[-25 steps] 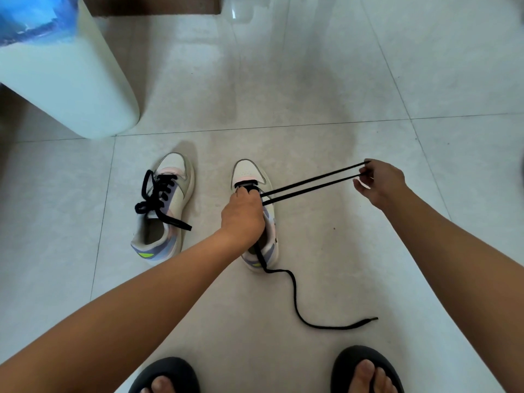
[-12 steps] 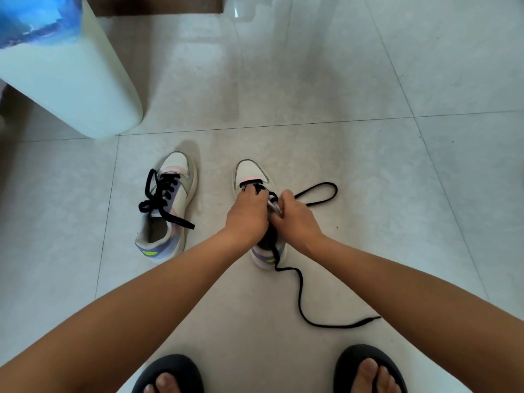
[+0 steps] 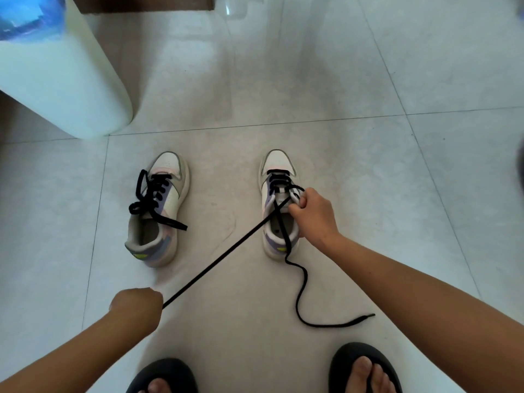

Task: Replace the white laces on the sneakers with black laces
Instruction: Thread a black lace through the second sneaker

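Head view, looking down at a pale tiled floor (image 3: 368,66). My left hand (image 3: 136,306) is low and near my body, fingers curled around one end of the black lace (image 3: 226,251), which runs taut on a diagonal up to the right sneaker (image 3: 279,222). My right hand (image 3: 313,212) rests at that sneaker's tongue, fingertips pinching at the eyelet edge where the lace comes through. The lace's other end trails loose from the heel, curling over the floor toward my right sandal (image 3: 365,367).

The left sneaker (image 3: 158,211) stands well apart to the left, already laced in black and untied. No white lace is visible.

To do this well, I judge I should pull steadily along the lace's line while my right hand braces the sneaker, stopping once both ends look even.

A white cylindrical container (image 3: 65,78) stands far left; open floor lies between and around the sneakers.
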